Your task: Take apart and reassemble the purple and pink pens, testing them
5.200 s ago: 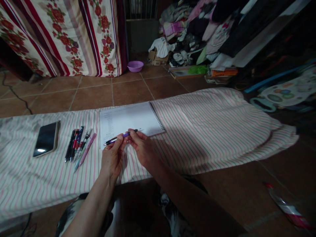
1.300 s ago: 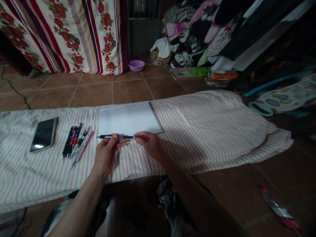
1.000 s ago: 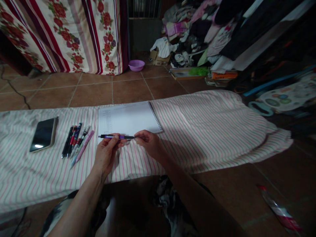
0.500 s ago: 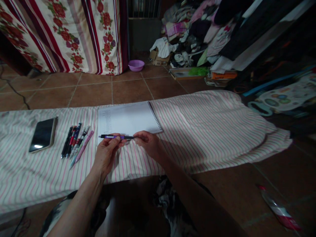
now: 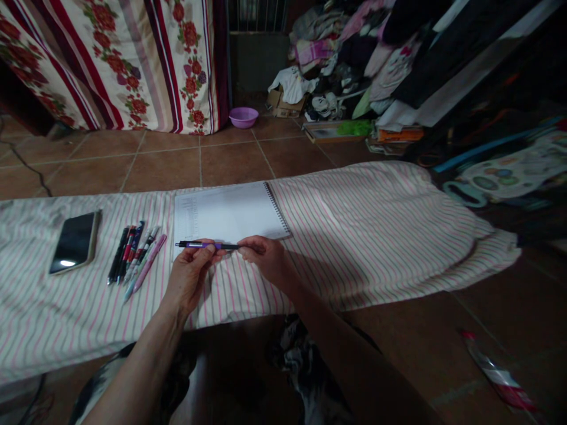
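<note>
A purple and black pen [image 5: 192, 244] lies level between my two hands, over the near edge of a spiral notebook [image 5: 225, 209]. My left hand [image 5: 197, 262] is closed on the pen's barrel, thumb on top. At the pen's right end, the fingertips of my right hand [image 5: 263, 254] pinch it. The notebook lies open to a mostly white page with faint marks along its left side and the spiral on the right. Left of my hands, several pens [image 5: 135, 257] lie side by side on the striped cloth [image 5: 354, 224].
A dark-screened phone [image 5: 75, 242] rests on the cloth at the left. Beyond, a purple basin [image 5: 243, 117] stands on the tiled floor beside a floral curtain [image 5: 119, 65]. Piled clothes [image 5: 328, 53] fill the back right. A plastic bottle [image 5: 498, 372] lies on the floor at right.
The view has shifted very slightly. Both hands keep the same hold on the pen, and nothing else has visibly moved.
</note>
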`<action>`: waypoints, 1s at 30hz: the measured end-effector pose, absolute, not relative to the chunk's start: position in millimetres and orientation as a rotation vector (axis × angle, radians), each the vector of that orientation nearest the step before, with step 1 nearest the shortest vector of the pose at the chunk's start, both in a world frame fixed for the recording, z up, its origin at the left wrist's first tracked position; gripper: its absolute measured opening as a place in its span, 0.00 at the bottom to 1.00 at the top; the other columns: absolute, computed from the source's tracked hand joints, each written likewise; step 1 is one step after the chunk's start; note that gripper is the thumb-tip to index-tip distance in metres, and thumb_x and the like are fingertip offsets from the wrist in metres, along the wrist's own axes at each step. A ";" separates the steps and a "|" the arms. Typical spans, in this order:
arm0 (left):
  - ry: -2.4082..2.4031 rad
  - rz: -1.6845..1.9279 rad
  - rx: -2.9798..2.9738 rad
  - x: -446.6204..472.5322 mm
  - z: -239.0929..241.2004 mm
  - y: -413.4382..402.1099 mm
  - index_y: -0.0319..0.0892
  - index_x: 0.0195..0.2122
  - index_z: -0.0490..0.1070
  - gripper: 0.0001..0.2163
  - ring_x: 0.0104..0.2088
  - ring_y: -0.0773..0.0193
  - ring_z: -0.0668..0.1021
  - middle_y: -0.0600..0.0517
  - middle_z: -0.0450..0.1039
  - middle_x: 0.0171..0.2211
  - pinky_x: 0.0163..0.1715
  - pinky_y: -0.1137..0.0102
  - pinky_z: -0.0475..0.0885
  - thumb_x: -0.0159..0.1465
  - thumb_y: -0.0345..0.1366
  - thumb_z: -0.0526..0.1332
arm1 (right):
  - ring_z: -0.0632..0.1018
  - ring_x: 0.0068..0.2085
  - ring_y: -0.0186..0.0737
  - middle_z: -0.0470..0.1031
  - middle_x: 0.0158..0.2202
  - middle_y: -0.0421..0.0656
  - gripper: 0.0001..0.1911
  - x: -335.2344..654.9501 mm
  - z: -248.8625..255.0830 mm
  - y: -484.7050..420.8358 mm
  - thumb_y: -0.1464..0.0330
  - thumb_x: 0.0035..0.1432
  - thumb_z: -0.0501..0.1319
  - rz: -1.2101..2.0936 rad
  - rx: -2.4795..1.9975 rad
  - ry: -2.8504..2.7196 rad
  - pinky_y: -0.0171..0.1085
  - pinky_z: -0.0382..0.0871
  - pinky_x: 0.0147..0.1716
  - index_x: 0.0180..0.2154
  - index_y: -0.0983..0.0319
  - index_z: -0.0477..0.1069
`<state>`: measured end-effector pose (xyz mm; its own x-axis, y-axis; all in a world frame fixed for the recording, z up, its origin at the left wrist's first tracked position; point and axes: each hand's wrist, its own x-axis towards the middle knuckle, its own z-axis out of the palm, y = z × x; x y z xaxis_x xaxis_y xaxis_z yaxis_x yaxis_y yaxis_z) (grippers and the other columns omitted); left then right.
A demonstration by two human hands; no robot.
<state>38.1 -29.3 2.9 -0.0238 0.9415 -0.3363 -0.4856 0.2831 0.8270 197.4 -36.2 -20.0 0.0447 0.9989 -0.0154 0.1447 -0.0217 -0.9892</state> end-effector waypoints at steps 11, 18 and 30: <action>1.037 1.224 0.600 36.4 1.5 -28.5 0.35 0.29 0.73 0.10 0.26 0.68 0.79 0.52 0.77 0.27 0.30 0.79 0.74 0.45 0.28 0.69 | 0.73 0.25 0.31 0.74 0.23 0.37 0.08 198.4 -16.3 -39.2 0.69 0.50 0.58 1.023 -1.404 -1.388 0.29 0.63 0.25 0.32 0.62 0.75; 1.033 1.236 0.598 36.0 2.1 -29.3 0.35 0.29 0.73 0.10 0.25 0.69 0.78 0.52 0.77 0.26 0.30 0.79 0.74 0.45 0.28 0.70 | 0.74 0.25 0.31 0.75 0.23 0.38 0.09 196.5 -12.6 -40.8 0.67 0.54 0.55 0.959 -1.475 -1.456 0.29 0.63 0.25 0.30 0.62 0.73; 1.018 1.243 0.480 40.9 2.3 -30.3 0.34 0.27 0.73 0.03 0.25 0.69 0.78 0.51 0.76 0.25 0.29 0.79 0.75 0.52 0.22 0.63 | 0.75 0.23 0.31 0.75 0.22 0.40 0.18 193.4 -7.8 -40.5 0.62 0.60 0.49 1.005 -1.536 -1.499 0.29 0.66 0.26 0.24 0.62 0.68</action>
<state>40.9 -30.3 2.3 -0.0151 0.9294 -0.3687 -0.5451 0.3015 0.7823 193.4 -40.5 -7.8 0.0040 0.9995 -0.0306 0.4081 -0.0296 -0.9125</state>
